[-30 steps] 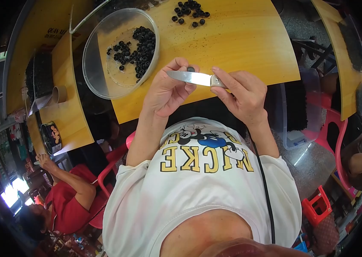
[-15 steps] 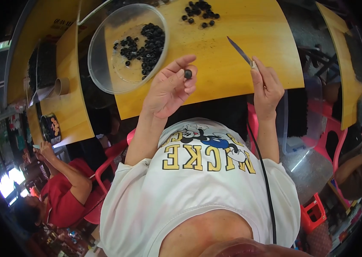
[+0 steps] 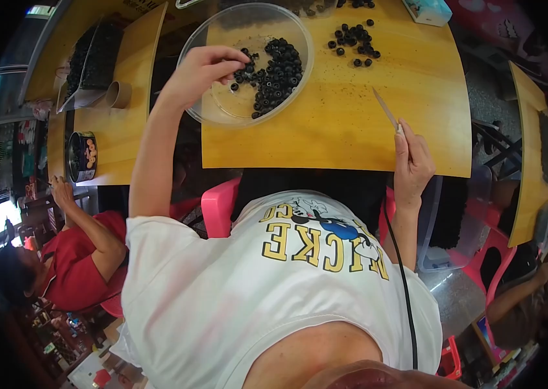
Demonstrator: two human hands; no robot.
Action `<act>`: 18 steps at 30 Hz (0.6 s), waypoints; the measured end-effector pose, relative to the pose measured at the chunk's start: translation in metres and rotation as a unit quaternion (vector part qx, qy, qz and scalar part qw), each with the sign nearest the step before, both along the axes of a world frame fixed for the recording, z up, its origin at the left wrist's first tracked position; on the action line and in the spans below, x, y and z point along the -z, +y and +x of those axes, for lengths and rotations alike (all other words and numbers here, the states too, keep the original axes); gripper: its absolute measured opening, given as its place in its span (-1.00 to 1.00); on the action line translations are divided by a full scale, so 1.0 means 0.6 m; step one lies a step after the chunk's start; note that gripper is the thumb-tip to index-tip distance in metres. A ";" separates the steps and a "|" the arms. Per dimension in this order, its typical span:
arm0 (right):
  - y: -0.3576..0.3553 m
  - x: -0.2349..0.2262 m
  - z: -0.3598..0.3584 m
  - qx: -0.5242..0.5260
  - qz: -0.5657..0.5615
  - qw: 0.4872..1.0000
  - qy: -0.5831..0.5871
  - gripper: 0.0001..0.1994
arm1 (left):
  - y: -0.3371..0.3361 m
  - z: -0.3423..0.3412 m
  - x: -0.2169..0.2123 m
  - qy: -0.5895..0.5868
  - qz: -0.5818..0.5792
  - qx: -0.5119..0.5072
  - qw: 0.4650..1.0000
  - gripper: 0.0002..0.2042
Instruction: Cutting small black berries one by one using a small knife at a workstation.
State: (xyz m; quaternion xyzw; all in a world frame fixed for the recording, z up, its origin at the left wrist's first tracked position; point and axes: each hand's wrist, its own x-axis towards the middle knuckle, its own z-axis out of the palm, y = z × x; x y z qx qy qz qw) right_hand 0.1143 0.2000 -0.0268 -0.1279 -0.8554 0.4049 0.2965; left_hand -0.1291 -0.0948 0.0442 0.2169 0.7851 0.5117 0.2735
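Observation:
My left hand [image 3: 204, 74] is over the left side of a round clear plastic bowl [image 3: 308, 61], its fingers drawn together beside small round black pieces. Whatever is between the fingertips is too small to tell. Inside the bowl lies a heap of black bead-like pieces [image 3: 280, 74], some showing a hole. Off to the right, my right hand [image 3: 415, 155] grips a small knife [image 3: 385, 107] near the table's front edge, the blade pointing up and away. A loose group of black pieces [image 3: 354, 42] rests on the yellow table [image 3: 339, 139] beyond the bowl.
At the left, another table bears a clear bin of black pieces [image 3: 100, 55], a brown cup [image 3: 118, 94] and a dark tin [image 3: 83, 155]. A person in red [image 3: 86, 259] sits there. A tissue pack [image 3: 429, 11] lies at the far right corner. A pink chair [image 3: 219, 206] is beside me.
My left hand has gone from in front of the bowl, holding one black piece, to over the bowl's left side. The right hand still has the knife. The view has shifted.

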 end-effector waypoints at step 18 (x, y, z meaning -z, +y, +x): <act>0.009 0.002 0.013 -0.011 0.008 1.000 -0.011 -0.78 | 0.062 -0.018 0.041 0.183 -0.264 0.082 0.943 -0.83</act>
